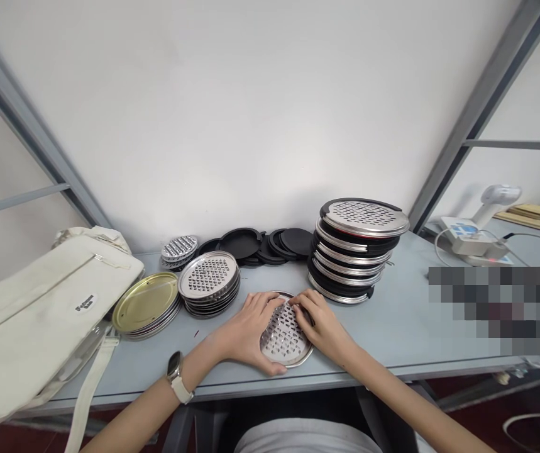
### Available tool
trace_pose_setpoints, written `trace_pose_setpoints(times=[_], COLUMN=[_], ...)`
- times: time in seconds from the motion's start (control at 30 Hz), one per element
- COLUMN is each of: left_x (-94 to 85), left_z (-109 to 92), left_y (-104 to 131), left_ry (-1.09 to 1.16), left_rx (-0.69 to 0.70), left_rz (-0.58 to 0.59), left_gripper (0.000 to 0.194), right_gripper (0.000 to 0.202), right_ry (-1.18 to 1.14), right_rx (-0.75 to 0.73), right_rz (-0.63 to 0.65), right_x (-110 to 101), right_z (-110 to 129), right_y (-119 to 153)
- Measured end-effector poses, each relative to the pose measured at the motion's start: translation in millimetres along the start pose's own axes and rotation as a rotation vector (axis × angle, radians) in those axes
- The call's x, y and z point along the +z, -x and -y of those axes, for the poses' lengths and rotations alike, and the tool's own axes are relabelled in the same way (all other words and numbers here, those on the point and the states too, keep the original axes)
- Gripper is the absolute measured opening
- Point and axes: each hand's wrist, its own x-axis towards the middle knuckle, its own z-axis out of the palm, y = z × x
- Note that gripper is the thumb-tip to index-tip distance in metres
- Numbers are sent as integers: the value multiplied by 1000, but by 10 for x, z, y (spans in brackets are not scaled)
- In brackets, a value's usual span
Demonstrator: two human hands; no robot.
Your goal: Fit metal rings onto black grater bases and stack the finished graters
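A round metal grater plate with rows of slots lies near the table's front edge. My left hand curves around its left side, thumb at the near rim and fingers at the far rim. Over the plate's upper right part, my right hand has its fingers bent, the fingertips on the perforated surface. Whether anything small is between those fingertips cannot be seen. Left of the plate stands a stack of similar grater plates, beside a stack of gold-coloured discs.
A tall stack of metal plates and black rings stands at the back right. Black round parts and small grater discs lie along the wall. A cream bag fills the left; a white device sits far right.
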Motion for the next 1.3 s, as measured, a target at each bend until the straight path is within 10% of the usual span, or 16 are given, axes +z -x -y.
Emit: trace_pose_setpoints(times=[1.3], left_x=[21], left_z=[19], left_y=[-20], left_ry=[26], left_rx=[-15], left_rz=[24], left_gripper=[103], right_gripper=[7], right_ry=[-30], right_rx=[3], right_rz=[43], right_x=[186], right_z=[122], right_y=[-31])
